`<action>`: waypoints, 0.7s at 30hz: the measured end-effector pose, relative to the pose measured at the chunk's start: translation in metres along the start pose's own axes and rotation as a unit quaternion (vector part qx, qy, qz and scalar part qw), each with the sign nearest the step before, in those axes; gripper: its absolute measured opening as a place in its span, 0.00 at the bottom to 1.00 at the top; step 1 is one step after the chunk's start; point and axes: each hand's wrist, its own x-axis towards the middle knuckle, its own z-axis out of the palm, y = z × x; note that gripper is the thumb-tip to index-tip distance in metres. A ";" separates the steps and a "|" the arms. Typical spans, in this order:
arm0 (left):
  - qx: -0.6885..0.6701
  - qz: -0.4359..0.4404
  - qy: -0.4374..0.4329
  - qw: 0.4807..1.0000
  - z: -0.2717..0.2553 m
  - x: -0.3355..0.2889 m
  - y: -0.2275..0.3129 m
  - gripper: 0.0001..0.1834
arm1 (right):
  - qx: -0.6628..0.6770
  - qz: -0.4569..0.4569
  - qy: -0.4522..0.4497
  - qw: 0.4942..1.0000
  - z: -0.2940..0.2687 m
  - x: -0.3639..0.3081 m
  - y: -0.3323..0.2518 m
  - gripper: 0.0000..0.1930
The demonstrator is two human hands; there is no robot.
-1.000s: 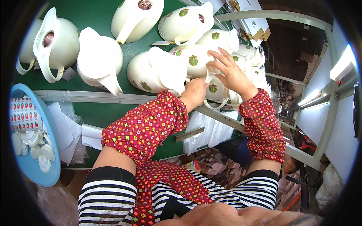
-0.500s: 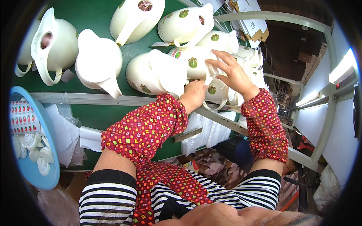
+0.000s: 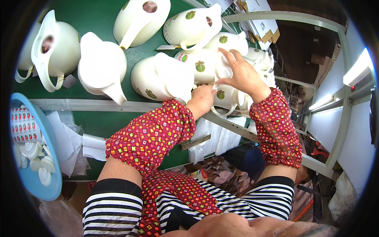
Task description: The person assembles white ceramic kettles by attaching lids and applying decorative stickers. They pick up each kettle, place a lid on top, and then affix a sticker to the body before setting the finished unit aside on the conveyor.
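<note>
A cream jug [image 3: 200, 66] with a green printed motif lies tilted on the green table, its top toward the right. My left hand [image 3: 202, 98] is closed at the underside of this jug, seemingly round its handle; the fingers are partly hidden. At the jug's top end, my right hand [image 3: 245, 77] curls its thumb and fingers round a white lid [image 3: 224, 71]. Beside my left wrist stands another cream jug [image 3: 152, 77], and a further one [image 3: 224, 96] sits just below my right hand.
More cream jugs [image 3: 103, 65] spread over the green table [image 3: 138, 45]. A blue basin [image 3: 55, 173] at the left holds white lids [image 3: 45, 176] and a sticker sheet [image 3: 24, 124]. A metal rail [image 3: 138, 106] runs along the near side. Cardboard pieces [image 3: 262, 23] stack at far right.
My right hand has closed in round the lid at the jug's top, its thumb and fingers shifting slightly. My left hand stays in place at the jug's underside.
</note>
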 end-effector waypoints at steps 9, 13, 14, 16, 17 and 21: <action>0.000 -0.007 0.008 1.000 0.002 0.002 0.007 0.16 | 0.101 0.054 0.008 0.993 0.027 0.000 0.005 0.42; -0.001 0.003 0.012 1.000 0.002 0.002 0.004 0.16 | 0.014 -0.162 0.138 0.977 0.043 -0.006 0.028 0.40; -0.003 0.014 0.023 1.000 0.004 0.002 0.000 0.16 | -0.012 -0.224 0.154 0.962 0.043 -0.006 0.031 0.40; -0.009 0.033 0.039 0.999 0.008 0.001 -0.003 0.16 | -0.008 -0.178 0.171 0.969 0.058 -0.004 0.036 0.40; -0.010 0.032 0.035 0.999 0.009 0.001 -0.002 0.16 | -0.006 -0.158 0.181 0.971 0.067 -0.002 0.036 0.40; -0.001 0.009 0.030 1.000 0.002 0.002 -0.004 0.15 | 0.089 0.052 0.196 0.975 0.072 0.004 -0.013 0.35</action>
